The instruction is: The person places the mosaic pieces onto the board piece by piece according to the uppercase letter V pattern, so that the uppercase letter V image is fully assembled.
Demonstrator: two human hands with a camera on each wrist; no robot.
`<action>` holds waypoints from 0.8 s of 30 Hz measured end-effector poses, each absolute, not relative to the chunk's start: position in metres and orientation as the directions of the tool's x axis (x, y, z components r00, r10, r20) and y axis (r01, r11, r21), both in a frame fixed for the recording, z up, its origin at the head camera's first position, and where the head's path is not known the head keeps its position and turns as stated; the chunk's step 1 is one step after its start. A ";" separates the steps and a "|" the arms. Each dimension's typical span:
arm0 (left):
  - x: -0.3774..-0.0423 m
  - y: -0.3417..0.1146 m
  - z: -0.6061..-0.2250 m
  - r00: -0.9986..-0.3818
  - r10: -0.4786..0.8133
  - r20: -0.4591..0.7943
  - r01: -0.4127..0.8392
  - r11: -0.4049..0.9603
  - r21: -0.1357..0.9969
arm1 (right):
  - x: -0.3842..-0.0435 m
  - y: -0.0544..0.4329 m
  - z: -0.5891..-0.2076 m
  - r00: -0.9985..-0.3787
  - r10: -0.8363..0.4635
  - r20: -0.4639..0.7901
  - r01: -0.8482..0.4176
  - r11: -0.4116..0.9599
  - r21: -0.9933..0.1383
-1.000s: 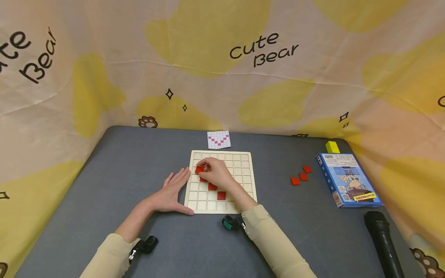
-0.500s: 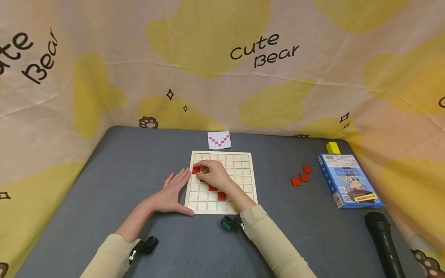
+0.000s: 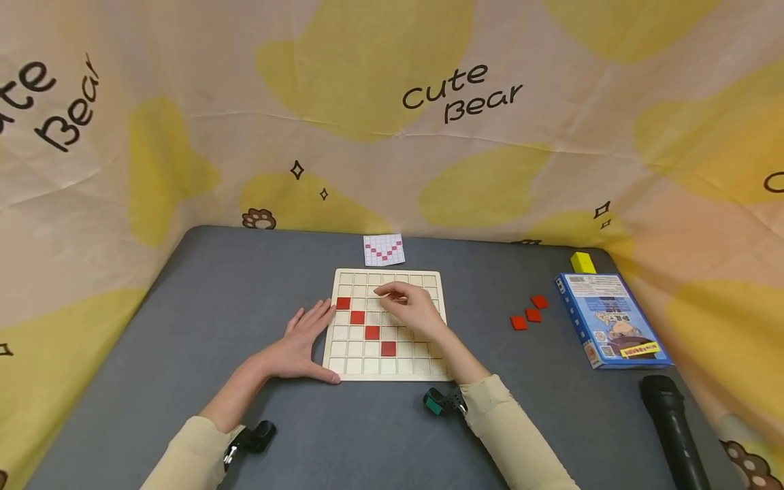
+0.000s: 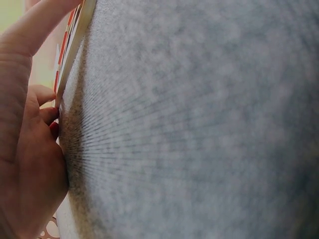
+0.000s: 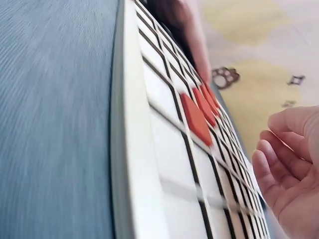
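Observation:
A cream grid board (image 3: 392, 378) lies on the table, with red square tiles in a diagonal from the upper left cell (image 3: 343, 303) down to a tile near the lower middle (image 3: 388, 349). My left hand (image 3: 301, 346) rests flat at the board's left edge, fingers spread, thumb at the lower left corner. Over the board's right half hovers my right hand (image 3: 415, 312), its fingers loosely bent with nothing between them. In the right wrist view those fingers (image 5: 279, 159) are above the grid, apart from the red tiles (image 5: 197, 119).
Three loose red tiles (image 3: 533, 315) lie right of the board. Behind it is a small card (image 3: 384, 250) with a pink V pattern on a grid. A blue box (image 3: 615, 323), a yellow block (image 3: 582, 263) and a black microphone (image 3: 670, 429) stand or lie along the right side.
My right hand slid a red tile left into the leftmost column, let it go and moved off to the right. The left hand stayed at the board's edge.

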State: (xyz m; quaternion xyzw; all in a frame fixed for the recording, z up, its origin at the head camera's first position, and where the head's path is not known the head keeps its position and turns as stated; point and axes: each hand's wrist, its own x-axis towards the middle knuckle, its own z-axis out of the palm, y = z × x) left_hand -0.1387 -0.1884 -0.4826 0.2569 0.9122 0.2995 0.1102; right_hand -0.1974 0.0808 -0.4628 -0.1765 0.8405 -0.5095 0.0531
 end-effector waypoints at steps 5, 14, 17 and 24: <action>-0.138 -0.190 -0.481 -0.842 0.538 -0.044 0.408 0.687 0.602 | -0.193 0.117 -0.460 -0.950 -0.305 0.065 -0.202 0.442 -0.874; -0.138 -0.189 -0.482 -0.839 0.542 -0.046 0.409 0.684 0.605 | -0.171 0.195 -0.459 -0.965 -0.213 0.155 -0.254 0.594 -0.763; -0.138 -0.189 -0.481 -0.837 0.545 -0.046 0.409 0.679 0.610 | -0.163 0.222 -0.458 -0.969 -0.181 0.169 -0.247 0.646 -0.723; -0.138 -0.189 -0.480 -0.834 0.550 -0.045 0.410 0.672 0.617 | -0.150 0.275 -0.463 -0.974 -0.130 0.186 -0.222 0.720 -0.658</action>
